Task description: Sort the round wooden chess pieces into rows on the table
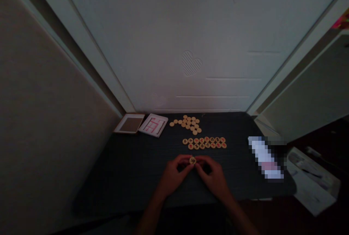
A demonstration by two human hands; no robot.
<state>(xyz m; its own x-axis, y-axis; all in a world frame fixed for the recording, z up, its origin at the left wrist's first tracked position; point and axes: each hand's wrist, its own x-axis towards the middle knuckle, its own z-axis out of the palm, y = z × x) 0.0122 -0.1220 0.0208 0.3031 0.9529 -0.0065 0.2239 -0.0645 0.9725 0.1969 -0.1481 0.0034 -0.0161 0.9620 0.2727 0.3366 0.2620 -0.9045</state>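
Observation:
Between the fingertips of my left hand point(177, 173) and my right hand point(212, 173) is a round wooden xiangqi piece point(192, 160), its dark character facing up toward me. Both hands pinch it, one from each side, low over the table. Just beyond them lie two rows of face-up xiangqi pieces point(207, 145), some with red characters and some with dark ones. Farther back sits a loose cluster of plain-looking round pieces point(188, 122), with no characters showing on top.
The dark table point(131, 173) stands against a white door panel point(163, 46). At its back left are an open shallow box point(129, 124) and a white lid with red marks point(154, 125). A pixelated bright object point(265, 158) lies at right; a white box point(313, 180) sits beyond the edge.

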